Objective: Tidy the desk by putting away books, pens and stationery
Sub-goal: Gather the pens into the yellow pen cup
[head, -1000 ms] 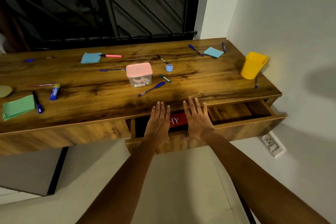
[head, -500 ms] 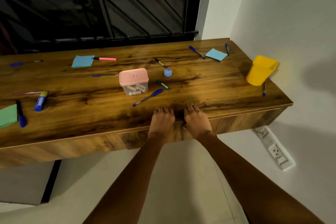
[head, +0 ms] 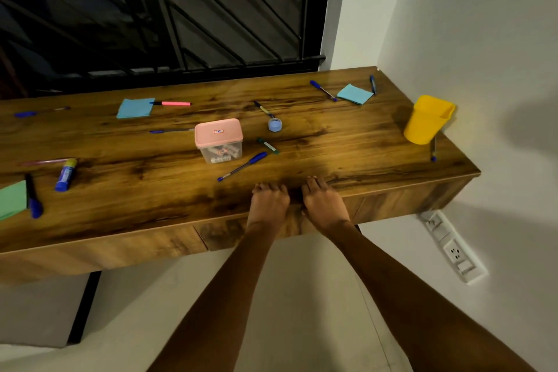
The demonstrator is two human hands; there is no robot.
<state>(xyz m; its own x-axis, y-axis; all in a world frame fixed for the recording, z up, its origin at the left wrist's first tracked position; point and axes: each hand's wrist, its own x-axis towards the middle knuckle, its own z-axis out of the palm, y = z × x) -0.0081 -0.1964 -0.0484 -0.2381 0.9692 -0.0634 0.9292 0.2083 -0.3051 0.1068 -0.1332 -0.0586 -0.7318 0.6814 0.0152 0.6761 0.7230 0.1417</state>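
Observation:
My left hand [head: 268, 205] and my right hand [head: 323, 205] press side by side against the closed drawer front [head: 223, 234], fingertips at the edge of the wooden desk [head: 362, 154]. Neither holds anything. Just beyond them lie a blue pen [head: 243, 166], a green marker [head: 268, 145] and a clear box with a pink lid [head: 219, 139]. A yellow cup [head: 427, 119] stands at the right end. Blue sticky notes [head: 136, 107] with a pink highlighter [head: 172, 103] lie at the back. A glue stick [head: 65, 174], a blue marker [head: 33, 201] and green notes [head: 12, 199] lie at the left.
More pens [head: 323, 90] and a second blue note pad [head: 355, 93] lie at the back right, and a small blue round cap [head: 275, 124] in the middle. The white wall with a socket strip [head: 456, 254] bounds the right. A grey block [head: 39, 311] sits under the desk's left.
The drawer, open a second ago with a red book inside, has been pushed shut by both hands. My hands now rest against its closed front.

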